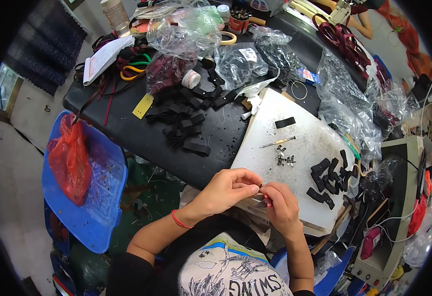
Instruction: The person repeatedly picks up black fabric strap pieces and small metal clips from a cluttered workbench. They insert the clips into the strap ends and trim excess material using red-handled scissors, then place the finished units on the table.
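Above the white board's [255, 148] near edge, the left hand [233, 187] and right hand [281, 204] meet, pinching a small, mostly hidden dark piece [261, 186]. Metal clips [281, 160] and black strap pieces [332, 176] lie on the board.

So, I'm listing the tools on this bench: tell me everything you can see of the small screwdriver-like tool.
The screwdriver-like tool is slim, with a pale yellowish handle and a thin, dark shaft that looks metal. It lies flat on the white board, shaft toward the picture's left, between a black strip and some small metallic pieces. It is not being held. Its tip is too small to make out.
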Tool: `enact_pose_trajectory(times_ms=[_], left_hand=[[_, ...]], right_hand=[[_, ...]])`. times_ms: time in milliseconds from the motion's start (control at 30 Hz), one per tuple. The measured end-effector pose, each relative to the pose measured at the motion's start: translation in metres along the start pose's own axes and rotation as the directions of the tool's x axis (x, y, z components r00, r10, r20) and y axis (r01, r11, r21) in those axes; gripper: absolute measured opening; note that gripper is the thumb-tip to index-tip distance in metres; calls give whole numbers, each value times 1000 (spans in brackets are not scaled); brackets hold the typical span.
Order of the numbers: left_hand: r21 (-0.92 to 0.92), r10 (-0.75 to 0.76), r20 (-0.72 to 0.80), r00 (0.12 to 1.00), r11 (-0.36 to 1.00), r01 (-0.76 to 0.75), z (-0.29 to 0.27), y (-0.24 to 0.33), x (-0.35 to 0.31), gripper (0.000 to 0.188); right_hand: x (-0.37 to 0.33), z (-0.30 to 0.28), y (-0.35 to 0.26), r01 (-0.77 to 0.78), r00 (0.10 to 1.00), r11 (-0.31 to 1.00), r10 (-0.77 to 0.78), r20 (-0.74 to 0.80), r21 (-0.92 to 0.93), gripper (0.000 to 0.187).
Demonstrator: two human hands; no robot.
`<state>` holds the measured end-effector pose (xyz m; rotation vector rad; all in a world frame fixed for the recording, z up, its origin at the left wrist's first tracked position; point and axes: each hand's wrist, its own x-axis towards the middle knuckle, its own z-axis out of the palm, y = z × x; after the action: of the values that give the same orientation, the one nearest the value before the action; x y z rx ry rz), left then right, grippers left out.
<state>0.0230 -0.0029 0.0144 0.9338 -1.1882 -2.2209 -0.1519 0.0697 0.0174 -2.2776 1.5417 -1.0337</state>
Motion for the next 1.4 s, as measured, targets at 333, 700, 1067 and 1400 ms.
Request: enact_pose_trajectory(times_ms=[333, 700, 1067, 1400], left_hand=[[113, 84, -6, 996, 990, -82, -6, -7, -3, 17], [999, 683, 39, 729, -39, -17, -88, -8, -5, 27], [651, 483, 19, 875, 659, -378, -2, 3, 16, 13], [390, 280, -151, 948, 898, -203, 4, -3, 20, 20]], right_hand=[[3, 8, -3, -27, 999, 999, 26, 19, 31, 31], [-27, -1, 36, -218, 968, 940, 173, -183, -261, 29], [-31, -5, 26, -539, 790, 839, 536, -297, 80, 11], [-26, -11, 4, -608, 738, 684, 674, -31, 403, 13]])
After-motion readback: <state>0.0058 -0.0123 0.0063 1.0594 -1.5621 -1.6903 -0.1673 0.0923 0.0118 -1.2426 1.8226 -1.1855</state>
